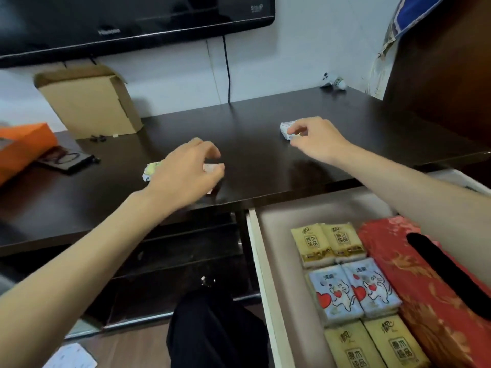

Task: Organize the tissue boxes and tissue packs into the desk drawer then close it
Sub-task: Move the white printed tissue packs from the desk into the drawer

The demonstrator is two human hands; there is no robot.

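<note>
The desk drawer point(256, 251) stands open at the lower right. Inside lie several yellow tissue packs point(328, 244), two light blue cat-print packs point(354, 293) and a red patterned tissue box point(393, 258) along the right side. On the dark desk top point(252, 144), my left hand point(186, 173) curls over a small tissue pack point(151, 168) that is mostly hidden under it. Farther right, the fingers of my right hand point(313, 139) pinch a small white and blue tissue pack point(286, 130) that rests on the desk.
An open cardboard box point(87, 102) stands at the back left under a wall television point(132, 19). An orange box point(21, 144) and a dark flat item point(66, 159) lie at the far left. A small white object point(334, 82) sits at the back right.
</note>
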